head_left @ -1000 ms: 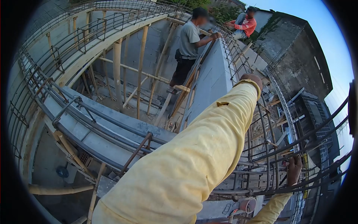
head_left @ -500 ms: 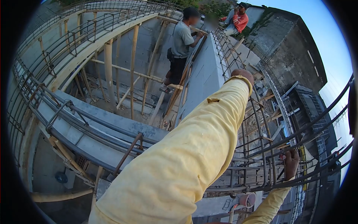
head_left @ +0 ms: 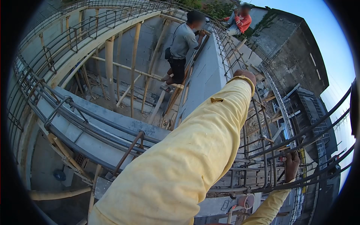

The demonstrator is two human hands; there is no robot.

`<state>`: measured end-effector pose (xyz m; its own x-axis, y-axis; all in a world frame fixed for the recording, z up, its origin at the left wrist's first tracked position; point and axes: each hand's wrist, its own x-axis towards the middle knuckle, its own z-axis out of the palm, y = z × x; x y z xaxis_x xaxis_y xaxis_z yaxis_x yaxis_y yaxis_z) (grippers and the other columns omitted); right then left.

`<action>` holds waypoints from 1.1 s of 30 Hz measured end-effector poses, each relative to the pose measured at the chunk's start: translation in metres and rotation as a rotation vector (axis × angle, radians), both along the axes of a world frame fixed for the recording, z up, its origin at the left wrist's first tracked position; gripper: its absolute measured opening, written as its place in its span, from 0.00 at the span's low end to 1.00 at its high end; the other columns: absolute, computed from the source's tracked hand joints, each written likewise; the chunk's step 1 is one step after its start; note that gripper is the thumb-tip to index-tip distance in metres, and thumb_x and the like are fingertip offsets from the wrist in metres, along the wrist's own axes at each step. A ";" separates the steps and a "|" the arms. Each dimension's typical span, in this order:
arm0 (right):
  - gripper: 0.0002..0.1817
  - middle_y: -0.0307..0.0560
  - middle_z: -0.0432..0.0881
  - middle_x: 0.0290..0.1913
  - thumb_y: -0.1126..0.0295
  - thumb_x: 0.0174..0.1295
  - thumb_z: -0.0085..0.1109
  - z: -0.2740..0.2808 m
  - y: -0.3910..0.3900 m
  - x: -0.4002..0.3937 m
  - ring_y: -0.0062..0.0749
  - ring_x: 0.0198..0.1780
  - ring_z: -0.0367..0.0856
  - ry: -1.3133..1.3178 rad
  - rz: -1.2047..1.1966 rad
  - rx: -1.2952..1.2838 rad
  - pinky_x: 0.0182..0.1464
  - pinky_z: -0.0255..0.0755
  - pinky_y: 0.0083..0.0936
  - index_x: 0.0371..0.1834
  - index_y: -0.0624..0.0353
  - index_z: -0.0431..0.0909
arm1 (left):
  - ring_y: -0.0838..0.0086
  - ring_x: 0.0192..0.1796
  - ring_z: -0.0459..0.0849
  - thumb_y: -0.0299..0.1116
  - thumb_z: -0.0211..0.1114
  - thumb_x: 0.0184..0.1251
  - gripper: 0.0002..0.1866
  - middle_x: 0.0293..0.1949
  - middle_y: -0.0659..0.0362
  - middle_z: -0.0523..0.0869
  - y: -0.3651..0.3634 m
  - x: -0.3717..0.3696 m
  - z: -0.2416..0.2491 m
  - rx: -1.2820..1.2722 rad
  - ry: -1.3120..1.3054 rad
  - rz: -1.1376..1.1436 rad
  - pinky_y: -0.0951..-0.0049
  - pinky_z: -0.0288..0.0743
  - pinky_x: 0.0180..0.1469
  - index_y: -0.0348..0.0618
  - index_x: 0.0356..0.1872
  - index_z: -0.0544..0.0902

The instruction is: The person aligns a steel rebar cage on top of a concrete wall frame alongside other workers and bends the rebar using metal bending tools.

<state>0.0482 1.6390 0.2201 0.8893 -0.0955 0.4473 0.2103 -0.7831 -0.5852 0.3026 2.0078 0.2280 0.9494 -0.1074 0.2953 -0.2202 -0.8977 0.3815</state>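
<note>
My left hand (head_left: 245,75), at the end of a long yellow sleeve (head_left: 183,146), is curled closed over a rebar cage (head_left: 258,120) beside the pale block wall. Its fingertips are hidden behind the hand. Lower right, my right hand (head_left: 291,167) is closed in a fist among the bent rebar (head_left: 318,138). A small dark thing shows just above its fingers, too small to name. Thick bars pass in front of and beside this hand. Tied bars and stirrups run between both hands.
A grey-shirted person (head_left: 183,48) stands below, beside the block wall (head_left: 204,75); another person in red (head_left: 240,22) sits farther along. Bamboo props (head_left: 135,71) stand inside. More rebar (head_left: 86,120) runs along the left beam. A bucket (head_left: 246,201) is below my right arm.
My right hand has shifted slightly and turned among the bars. My left hand stays in place. The grey-shirted person leans a little differently, with the head turned more toward the wall.
</note>
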 end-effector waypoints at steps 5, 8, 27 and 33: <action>0.05 0.29 0.68 0.23 0.72 0.69 0.55 0.001 0.005 -0.002 0.12 0.23 0.59 0.000 -0.003 0.023 0.24 0.54 0.18 0.39 0.62 0.78 | 0.59 0.46 0.88 0.34 0.66 0.50 0.17 0.44 0.55 0.89 -0.001 0.001 0.000 0.014 0.002 0.009 0.47 0.76 0.44 0.44 0.43 0.89; 0.06 0.29 0.69 0.23 0.71 0.69 0.55 0.001 0.003 -0.001 0.12 0.23 0.60 -0.018 -0.001 0.006 0.24 0.55 0.18 0.40 0.62 0.78 | 0.58 0.46 0.88 0.34 0.66 0.50 0.17 0.43 0.55 0.89 -0.001 0.001 0.001 0.025 0.006 0.007 0.47 0.76 0.44 0.45 0.43 0.89; 0.05 0.29 0.69 0.24 0.72 0.69 0.54 -0.001 0.001 0.000 0.12 0.24 0.60 -0.013 -0.008 0.028 0.25 0.55 0.17 0.39 0.62 0.78 | 0.59 0.47 0.88 0.35 0.66 0.51 0.17 0.44 0.55 0.89 -0.001 0.001 0.001 0.025 0.012 0.005 0.47 0.77 0.45 0.45 0.44 0.89; 0.05 0.31 0.76 0.31 0.75 0.68 0.53 0.001 0.003 -0.002 0.12 0.28 0.64 0.025 0.005 0.047 0.29 0.58 0.15 0.42 0.63 0.78 | 0.60 0.46 0.88 0.35 0.66 0.51 0.17 0.43 0.55 0.89 -0.007 0.000 -0.002 0.077 -0.047 0.084 0.47 0.77 0.44 0.45 0.43 0.89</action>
